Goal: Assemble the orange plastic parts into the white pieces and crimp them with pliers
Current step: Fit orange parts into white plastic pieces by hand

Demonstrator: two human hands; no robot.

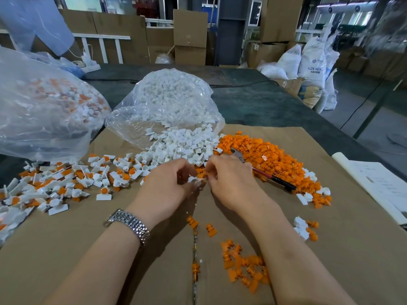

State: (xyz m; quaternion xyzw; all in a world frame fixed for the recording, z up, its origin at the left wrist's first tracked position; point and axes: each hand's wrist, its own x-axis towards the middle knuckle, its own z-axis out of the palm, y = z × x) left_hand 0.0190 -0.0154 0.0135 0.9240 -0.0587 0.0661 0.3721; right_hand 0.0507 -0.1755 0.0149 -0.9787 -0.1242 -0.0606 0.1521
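Note:
My left hand [167,183] and my right hand [229,179] meet at the middle of the cardboard sheet [110,260]. Between their fingertips is a small white piece [195,179]; both hands pinch it. Whether an orange part sits in it is hidden by the fingers. Just behind the hands lies a heap of loose white pieces [180,146]. To its right spreads a pile of orange parts [271,157]. On that pile lie the pliers [262,170] with red and black handles, right behind my right hand. Assembled white-and-orange pieces [66,179] cover the left.
A clear bag of white pieces [167,100] stands behind the heap, and a larger bag of assembled pieces [44,106] sits far left. Loose orange parts [242,267] lie under my right forearm. Papers [378,183] rest at the right edge. Boxes and sacks stand beyond.

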